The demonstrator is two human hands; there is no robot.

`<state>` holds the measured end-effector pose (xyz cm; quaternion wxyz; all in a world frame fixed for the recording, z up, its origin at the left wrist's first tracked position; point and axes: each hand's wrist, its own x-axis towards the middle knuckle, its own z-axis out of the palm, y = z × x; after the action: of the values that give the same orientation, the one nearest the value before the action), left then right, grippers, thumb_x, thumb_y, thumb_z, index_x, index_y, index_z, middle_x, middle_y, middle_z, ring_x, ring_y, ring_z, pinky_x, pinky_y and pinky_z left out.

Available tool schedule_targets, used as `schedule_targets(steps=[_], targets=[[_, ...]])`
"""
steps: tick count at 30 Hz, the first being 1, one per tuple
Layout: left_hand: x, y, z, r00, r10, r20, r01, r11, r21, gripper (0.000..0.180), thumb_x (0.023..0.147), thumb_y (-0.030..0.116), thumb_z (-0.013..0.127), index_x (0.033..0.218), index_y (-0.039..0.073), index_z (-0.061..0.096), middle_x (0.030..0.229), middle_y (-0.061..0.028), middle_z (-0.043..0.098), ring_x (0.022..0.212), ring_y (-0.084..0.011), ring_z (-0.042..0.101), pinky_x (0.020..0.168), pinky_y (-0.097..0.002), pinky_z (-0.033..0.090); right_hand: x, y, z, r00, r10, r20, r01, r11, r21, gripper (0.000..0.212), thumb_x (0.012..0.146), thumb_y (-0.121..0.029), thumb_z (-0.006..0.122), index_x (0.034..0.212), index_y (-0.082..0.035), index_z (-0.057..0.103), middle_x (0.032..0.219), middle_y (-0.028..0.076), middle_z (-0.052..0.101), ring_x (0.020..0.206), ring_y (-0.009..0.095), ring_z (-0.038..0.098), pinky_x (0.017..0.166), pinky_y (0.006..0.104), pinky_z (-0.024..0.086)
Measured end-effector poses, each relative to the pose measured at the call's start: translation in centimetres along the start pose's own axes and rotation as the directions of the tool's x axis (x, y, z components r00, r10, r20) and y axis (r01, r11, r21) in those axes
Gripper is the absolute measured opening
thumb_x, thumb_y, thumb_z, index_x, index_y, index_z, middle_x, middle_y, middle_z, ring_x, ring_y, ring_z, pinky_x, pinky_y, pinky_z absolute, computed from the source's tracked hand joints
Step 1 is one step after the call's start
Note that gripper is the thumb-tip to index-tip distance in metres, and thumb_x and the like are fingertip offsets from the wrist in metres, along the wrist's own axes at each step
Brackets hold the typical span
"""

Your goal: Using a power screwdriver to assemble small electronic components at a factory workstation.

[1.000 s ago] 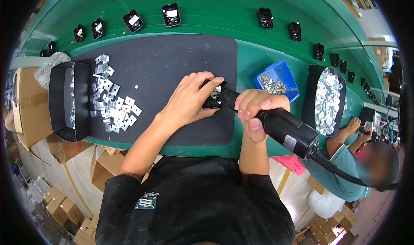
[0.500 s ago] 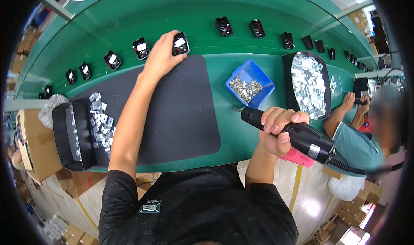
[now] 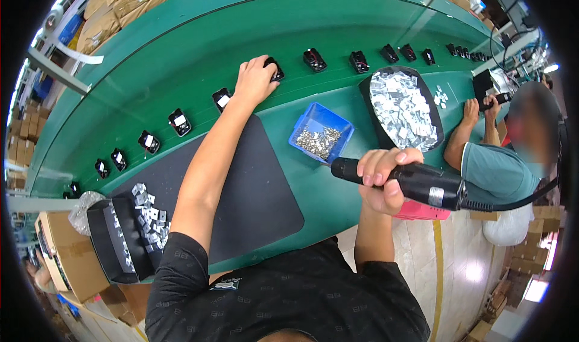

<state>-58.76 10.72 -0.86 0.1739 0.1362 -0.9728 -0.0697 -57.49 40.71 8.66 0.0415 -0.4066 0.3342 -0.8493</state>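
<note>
My left hand (image 3: 256, 81) reaches to the far side of the bench, its fingers closed around a small black plastic housing (image 3: 275, 69) that they partly cover. Just left of it lies another black housing (image 3: 222, 99) with a white patch inside. In my right hand (image 3: 386, 176) is a black corded electric screwdriver (image 3: 425, 184), held level with its bit pointing left. The bit tip is close to the near corner of a blue bin (image 3: 345, 138) full of small screws (image 3: 318, 142); whether it touches is unclear.
Several black housings (image 3: 180, 122) line the green belt. A black tray of metal plates (image 3: 403, 108) stands right of the bin. More plates (image 3: 151, 218) lie on the dark mat (image 3: 253, 191) beside a black box (image 3: 123, 245). A co-worker (image 3: 497, 167) works at right; something pink (image 3: 422, 210) sits below the screwdriver.
My left hand has let go of the white-patched housing and now grips the one to its right. My view has turned, and the screwdriver bit is nearer the screw bin.
</note>
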Motion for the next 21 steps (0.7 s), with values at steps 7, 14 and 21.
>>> schedule_targets(steps=[7,14,21], targets=[[-6.5,2.1,-5.6,0.988,0.118,-0.096,-0.138,0.962,-0.237,0.025,0.068,0.018,0.075,0.087,0.007,0.063,0.127,-0.0178,0.051,0.118,-0.0349,0.047,0.096,-0.0447,0.038,2.0,5.0,-2.2,0.990,-0.048,-0.132,0.027,0.987,-0.156,0.035,0.081,-0.009,0.057,0.112,-0.004,0.041,0.067,0.004,0.047,0.054,0.015,0.046,0.055,0.0329,0.043],[-20.1,5.2,-10.7,0.997,0.060,0.056,-0.040,0.953,-0.301,0.032,0.061,0.013,0.077,0.089,0.006,0.063,0.128,-0.0175,0.049,0.114,-0.0363,0.049,0.093,-0.0448,0.039,3.3,10.4,-2.8,0.985,0.061,-0.160,-0.085,0.986,-0.144,0.030,0.078,0.003,0.063,0.104,0.002,0.048,0.067,0.007,0.056,0.056,0.014,0.055,0.058,0.0292,0.051],[-25.3,5.4,-11.6,0.991,-0.077,0.107,0.108,0.940,-0.324,0.056,0.056,0.009,0.078,0.109,0.010,0.059,0.129,-0.0142,0.049,0.116,-0.0330,0.048,0.093,-0.0437,0.038,2.9,12.0,-2.8,0.979,0.156,-0.132,-0.172,0.978,-0.121,0.031,0.077,0.005,0.063,0.104,0.002,0.049,0.067,0.008,0.057,0.057,0.015,0.056,0.057,0.0289,0.049]])
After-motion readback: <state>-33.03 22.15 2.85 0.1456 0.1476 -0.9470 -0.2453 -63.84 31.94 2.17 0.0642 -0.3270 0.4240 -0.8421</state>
